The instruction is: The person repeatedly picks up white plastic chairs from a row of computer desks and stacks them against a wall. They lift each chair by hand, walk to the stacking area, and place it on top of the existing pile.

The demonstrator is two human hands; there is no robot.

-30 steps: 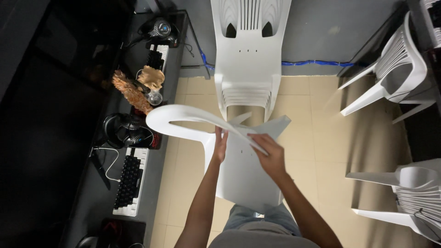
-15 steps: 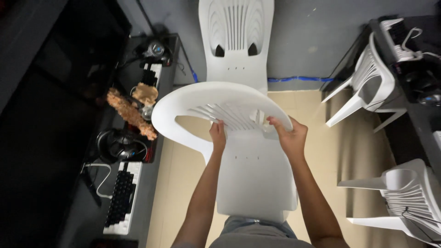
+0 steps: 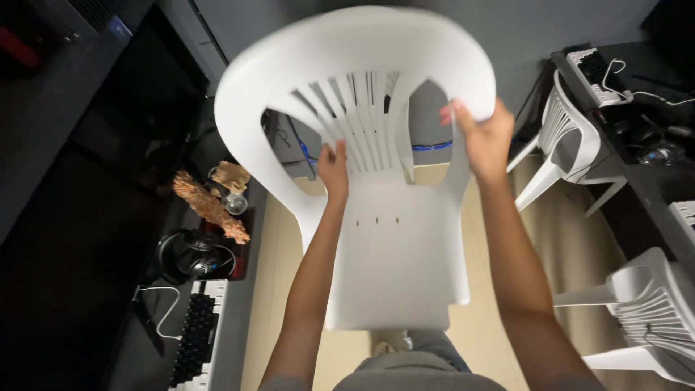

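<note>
I've got a white plastic chair [image 3: 394,239] lifted in front of me, seat facing the head cam, curved backrest tilted toward the lens and blurred along its top edge. My left hand [image 3: 333,163] is clamped on the slatted back just left of centre, thumb on the near side, fingers wrapped behind the slats. My right hand [image 3: 483,141] grips the chair's right upright where armrest meets back, fingers [image 3: 450,110] curled over the edge. Both hands are closed on the chair, both forearms raised, and it sits in the air btwn me and the beige floor [image 3: 499,318].

To my left, a dark desk [image 3: 123,253] runs along the wall w/ black headphones [image 3: 190,255], a black-and-white keyboard [image 3: 199,340], a brown dried sprig [image 3: 210,206] and a small glass [image 3: 235,204] near it. A dark monitor [image 3: 137,116] stands behind them.

To my right, two more white plastic chairs: one [image 3: 572,141] pulled up next to a second dark desk [image 3: 637,123], another [image 3: 648,311] near the bottom right corner, partly cut off. That desk carries a second keyboard [image 3: 594,69] and a white cable [image 3: 651,98]. A blue line [image 3: 434,146] runs along the foot of the back wall, seen thru the chair's arm gap.
</note>
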